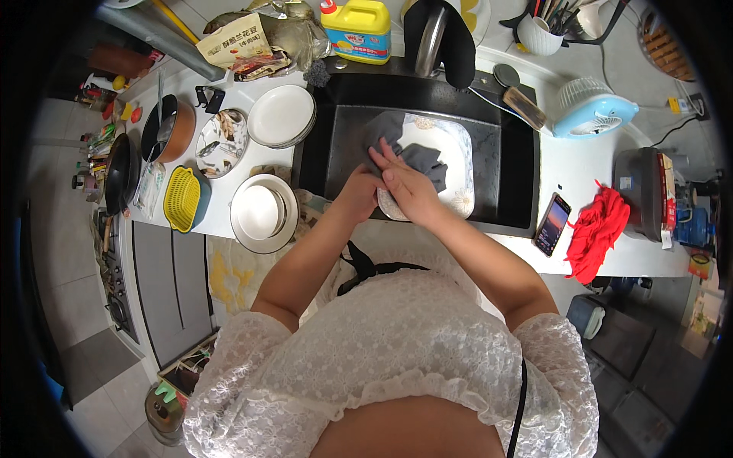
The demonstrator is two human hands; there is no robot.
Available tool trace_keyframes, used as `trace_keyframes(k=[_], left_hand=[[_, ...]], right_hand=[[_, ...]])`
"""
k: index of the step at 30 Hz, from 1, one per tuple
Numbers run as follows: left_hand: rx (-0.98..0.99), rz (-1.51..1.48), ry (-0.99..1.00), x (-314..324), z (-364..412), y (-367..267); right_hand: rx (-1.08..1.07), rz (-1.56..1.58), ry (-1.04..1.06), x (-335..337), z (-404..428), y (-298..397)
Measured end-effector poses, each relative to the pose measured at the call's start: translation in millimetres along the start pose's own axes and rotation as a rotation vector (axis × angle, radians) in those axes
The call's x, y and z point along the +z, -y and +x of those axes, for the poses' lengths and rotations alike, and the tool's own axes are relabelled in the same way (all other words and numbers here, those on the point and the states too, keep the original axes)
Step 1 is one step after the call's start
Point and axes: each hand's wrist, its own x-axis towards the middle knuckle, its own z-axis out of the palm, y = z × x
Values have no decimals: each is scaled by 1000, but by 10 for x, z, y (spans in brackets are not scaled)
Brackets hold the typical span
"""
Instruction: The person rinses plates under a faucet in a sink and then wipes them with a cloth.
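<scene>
Both my hands meet over the near left part of a black kitchen sink (343,126). My left hand (362,193) is curled around part of a dark grey cloth (383,127). My right hand (408,190) lies against the cloth and the left hand, with its fingers stretched out and slightly apart. Another fold of dark grey cloth (426,165) spreads to the right; whether it is the same piece is hidden by my right hand. Beneath is a white square dish (458,149) with a floral pattern, sitting in the sink.
Left of the sink are stacked white plates (280,114), nested bowls (257,212), a patterned plate (207,151), a yellow strainer basket (183,197) and a copper-coloured pot (182,129). Behind stands a yellow detergent jug (358,31). On the right are a blue fan (595,114), a phone (552,224) and red gloves (598,232).
</scene>
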Motion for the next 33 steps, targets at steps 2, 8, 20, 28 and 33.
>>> trace_keyframes(k=[2, 8, 20, 28, 33], left_hand=[[11, -37, -9, 62, -36, -50], [79, 76, -128, 119, -69, -46], [241, 85, -307, -13, -164, -257], [336, 100, -399, -434, -270, -704], [499, 54, -687, -1130, -762, -1369]], right_hand=[[35, 196, 128, -37, 15, 19], [-75, -655, -93, -315, 245, -255], [91, -586, -13, -148, -326, -239], [395, 11, 5, -154, -265, 239], [689, 566, -329, -406, -358, -235]])
